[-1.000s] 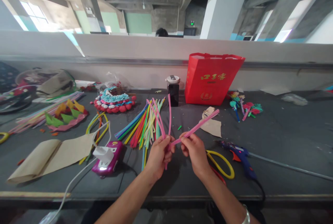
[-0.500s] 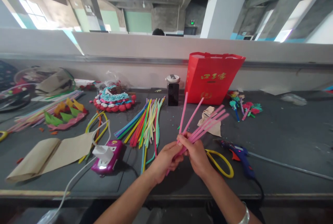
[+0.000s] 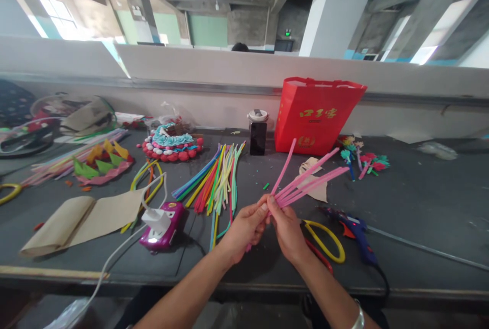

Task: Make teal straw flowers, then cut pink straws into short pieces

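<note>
Several pink pipe cleaners [image 3: 311, 182] fan out up and to the right from between my two hands, above the table's front middle. My left hand [image 3: 248, 224] is closed round their lower ends, and a short bit pokes out below it. My right hand [image 3: 284, 222] grips the same stems just above, its thumb close to the left thumb. One stem stands apart, steeper than the others. Left of my hands lies a bunch of multicoloured pipe cleaners [image 3: 214, 179]. Beside my right wrist are a yellow loop [image 3: 340, 247] and a blue glue gun [image 3: 357, 235].
A red bag [image 3: 319, 115] and a cup with a phone [image 3: 257, 138] stand at the back. Left are a purple power socket [image 3: 162, 224] with a white cable, brown paper [image 3: 84, 222] and decorated crowns [image 3: 171, 143]. Small pipe-cleaner flowers [image 3: 361, 158] lie right.
The steep stems on the left have swung right, and one has joined the rest of the bundle. The view has shifted slightly; a red piece now shows by my right wrist.
</note>
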Action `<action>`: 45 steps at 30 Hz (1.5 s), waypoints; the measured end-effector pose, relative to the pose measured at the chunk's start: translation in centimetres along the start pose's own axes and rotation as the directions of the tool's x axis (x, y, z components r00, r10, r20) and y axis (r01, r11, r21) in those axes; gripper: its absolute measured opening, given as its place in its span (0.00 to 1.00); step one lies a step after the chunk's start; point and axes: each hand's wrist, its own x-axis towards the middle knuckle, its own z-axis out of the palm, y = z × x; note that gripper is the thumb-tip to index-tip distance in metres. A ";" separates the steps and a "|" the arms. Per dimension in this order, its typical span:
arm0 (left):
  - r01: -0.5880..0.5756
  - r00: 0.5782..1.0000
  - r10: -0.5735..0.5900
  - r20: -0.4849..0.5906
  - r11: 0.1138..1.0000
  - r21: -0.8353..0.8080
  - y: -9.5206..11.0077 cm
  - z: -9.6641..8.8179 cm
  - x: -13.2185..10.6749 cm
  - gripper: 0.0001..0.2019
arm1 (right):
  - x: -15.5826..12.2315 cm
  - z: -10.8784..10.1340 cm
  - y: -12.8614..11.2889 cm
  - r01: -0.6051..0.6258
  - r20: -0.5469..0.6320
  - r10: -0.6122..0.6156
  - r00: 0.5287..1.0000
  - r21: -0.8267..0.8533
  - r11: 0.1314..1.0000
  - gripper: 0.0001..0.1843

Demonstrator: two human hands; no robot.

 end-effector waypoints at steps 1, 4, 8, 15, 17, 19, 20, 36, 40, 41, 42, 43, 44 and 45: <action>0.005 1.000 -0.005 0.027 1.000 0.017 0.0 0.0 0.0 0.21 | 0.0 0.0 0.1 0.015 -0.009 -0.015 1.000 -0.022 1.000 0.20; 0.012 0.991 -0.025 0.130 0.995 0.101 0.0 -0.5 0.0 0.21 | 0.1 -0.4 0.0 0.062 -0.102 -0.065 0.993 -0.033 0.998 0.23; -0.047 0.992 -0.001 0.127 0.928 0.370 0.2 -1.4 -0.2 0.24 | 0.5 -1.3 -1.0 0.180 -0.216 -0.178 0.960 -0.010 0.984 0.21; -0.200 0.979 0.150 0.135 0.644 0.738 0.9 -2.3 -0.8 0.15 | 0.5 -2.0 -2.6 0.242 -0.271 -0.222 0.937 0.046 0.969 0.19; -0.219 0.966 0.235 0.105 0.538 0.814 1.0 -2.6 -0.7 0.11 | 0.6 -2.3 -2.7 0.264 -0.296 -0.257 0.920 -0.018 0.964 0.19; -0.224 0.945 0.323 0.059 0.502 0.835 1.1 -2.8 -0.5 0.09 | 0.7 -2.5 -2.6 0.279 -0.303 -0.298 0.905 -0.105 0.955 0.19; -0.228 0.930 0.365 0.033 0.506 0.832 1.2 -3.0 -0.4 0.09 | 0.8 -2.5 -2.4 0.275 -0.294 -0.303 0.906 -0.135 0.952 0.18; 0.267 0.691 0.638 -0.340 0.212 0.940 2.4 -8.6 2.3 0.24 | 0.2 -0.2 2.4 0.048 -0.162 -0.064 0.985 -0.103 0.994 0.23; 0.390 0.755 0.546 -0.363 0.071 0.918 2.7 -8.6 2.5 0.17 | 0.3 -0.2 2.7 -0.012 -0.151 0.004 0.988 -0.052 0.999 0.23; 0.397 0.753 0.540 -0.375 0.081 0.914 2.9 -9.0 2.5 0.12 | 0.3 -0.1 2.7 -0.023 -0.149 0.016 0.989 -0.042 0.999 0.23; 0.405 0.744 0.540 -0.393 0.103 0.908 3.2 -9.4 2.6 0.10 | 0.2 -0.1 2.7 -0.031 -0.146 0.026 0.989 -0.032 0.999 0.23; 0.415 0.731 0.543 -0.414 0.129 0.901 3.5 -9.9 2.7 0.10 | 0.1 -0.1 2.6 -0.037 -0.142 0.033 0.989 -0.023 0.999 0.23; 0.424 0.716 0.545 -0.437 0.158 0.892 3.8 -10.5 2.7 0.11 | 0.1 0.0 2.6 -0.041 -0.137 0.039 0.990 -0.014 0.999 0.22; 0.432 0.697 0.550 -0.460 0.190 0.882 4.1 -11.1 2.8 0.12 | 0.0 0.0 2.5 -0.044 -0.132 0.043 0.990 -0.006 0.999 0.22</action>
